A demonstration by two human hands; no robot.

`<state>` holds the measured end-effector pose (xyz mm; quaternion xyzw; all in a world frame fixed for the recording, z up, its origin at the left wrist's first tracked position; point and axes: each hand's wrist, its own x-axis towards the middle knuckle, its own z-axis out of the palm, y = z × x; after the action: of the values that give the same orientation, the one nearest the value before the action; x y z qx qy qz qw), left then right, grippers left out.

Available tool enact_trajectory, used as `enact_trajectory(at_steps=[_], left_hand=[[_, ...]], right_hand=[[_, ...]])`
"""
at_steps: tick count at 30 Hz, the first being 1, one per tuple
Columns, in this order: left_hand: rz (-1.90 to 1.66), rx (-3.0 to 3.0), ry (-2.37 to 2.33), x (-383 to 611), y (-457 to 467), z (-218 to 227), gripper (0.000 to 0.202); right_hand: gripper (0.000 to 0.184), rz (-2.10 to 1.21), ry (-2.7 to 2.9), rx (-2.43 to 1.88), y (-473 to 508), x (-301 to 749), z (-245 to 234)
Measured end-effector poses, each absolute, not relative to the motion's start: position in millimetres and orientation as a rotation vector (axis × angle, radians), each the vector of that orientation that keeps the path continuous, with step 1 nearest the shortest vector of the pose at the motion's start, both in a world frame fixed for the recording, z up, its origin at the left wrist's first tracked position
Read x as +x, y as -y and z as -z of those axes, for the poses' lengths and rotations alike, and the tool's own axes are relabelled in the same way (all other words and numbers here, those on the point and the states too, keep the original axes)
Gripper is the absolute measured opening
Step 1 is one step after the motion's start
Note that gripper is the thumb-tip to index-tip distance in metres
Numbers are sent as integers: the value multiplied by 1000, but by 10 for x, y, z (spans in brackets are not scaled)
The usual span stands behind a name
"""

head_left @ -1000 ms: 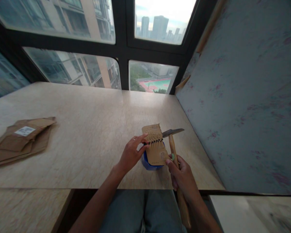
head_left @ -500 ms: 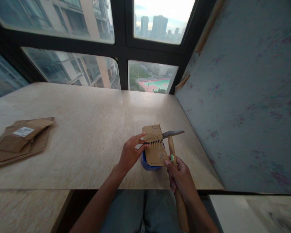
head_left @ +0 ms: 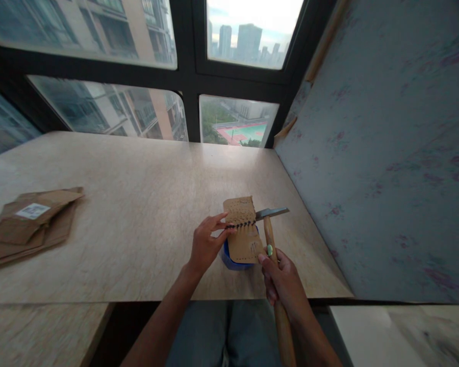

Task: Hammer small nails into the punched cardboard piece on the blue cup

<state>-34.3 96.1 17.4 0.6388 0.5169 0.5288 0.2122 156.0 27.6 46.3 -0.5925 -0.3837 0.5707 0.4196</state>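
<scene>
A small piece of brown perforated cardboard (head_left: 244,238) with a row of dark nails or tacks across it lies over a blue round container (head_left: 229,259) near the table's front edge. My left hand (head_left: 206,243) pinches the cardboard's left edge with thumb and fingers. My right hand (head_left: 281,278) is wrapped round the wooden handle of a hammer (head_left: 270,232). The hammer's metal head lies against the cardboard at the row of nails, its flat end pointing right.
A light wooden table (head_left: 137,204) runs to windows at the back. A stack of brown paper envelopes (head_left: 26,224) lies at its left. A pale blue stained wall panel (head_left: 386,153) stands along the right. My knees in jeans show below the table edge.
The hammer head has come down slightly against the cardboard and my right hand has slid a little lower. The view has shifted slightly; my left hand keeps its hold.
</scene>
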Motion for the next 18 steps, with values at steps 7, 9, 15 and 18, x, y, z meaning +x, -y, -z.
enact_trajectory(at_steps=[7, 9, 15, 18], left_hand=[[-1516, 1726, -1436, -315, -960, -114, 35], [-1523, 1712, -1425, -315, -961, -109, 35], [-1493, 1675, -1416, -331, -980, -94, 39], [-1484, 1645, -1414, -336, -990, -100, 39]], right_hand=[[43, -1487, 922, -1474, -271, 1556, -465], [44, -1502, 902, -1455, -274, 1552, -460], [43, -1587, 788, -1375, -266, 1545, -434], [43, -1588, 797, -1372, -270, 1551, -440]])
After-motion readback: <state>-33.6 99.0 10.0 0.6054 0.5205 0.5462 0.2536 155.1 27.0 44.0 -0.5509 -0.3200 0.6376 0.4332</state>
